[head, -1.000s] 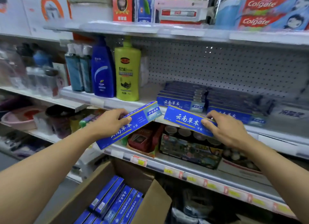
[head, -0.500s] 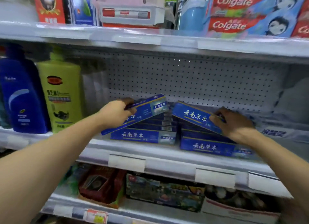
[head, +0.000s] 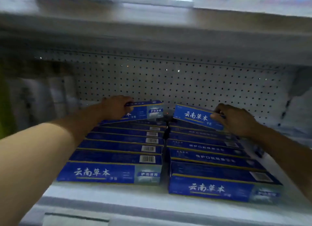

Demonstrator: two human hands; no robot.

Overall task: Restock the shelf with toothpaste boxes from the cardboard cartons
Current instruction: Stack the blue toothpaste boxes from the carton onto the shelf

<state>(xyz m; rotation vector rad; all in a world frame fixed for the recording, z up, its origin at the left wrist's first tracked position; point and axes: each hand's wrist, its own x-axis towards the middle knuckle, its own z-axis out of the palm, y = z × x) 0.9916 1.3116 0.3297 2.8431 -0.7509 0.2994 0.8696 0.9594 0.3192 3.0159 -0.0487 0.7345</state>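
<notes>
Two blue toothpaste boxes are held at the back of the shelf [head: 152,198], one in each hand. The left hand [head: 116,107] has its grip closed over the left box [head: 146,111], fingers curled across the top edge; the box is tilted, its near end resting on the back of the left stack [head: 118,148]. The right hand [head: 236,119] has its grip closed on the right box [head: 194,116], which is pinched at its right end and tilted above the right stack [head: 216,160]. Neither box is yet seated flat.

Risks are judged as follows. Either box, if released while tilted, could slide forward over the glossy tops of the boxes below and push the front rows toward the shelf lip. The narrow gap between the two stacks could catch a corner and leave a box wedged crooked. The pegboard back panel [head: 185,84] lies just behind, so a hard push could dent a carton end. The view is blurred; exact contact under the right box cannot be told.
</notes>
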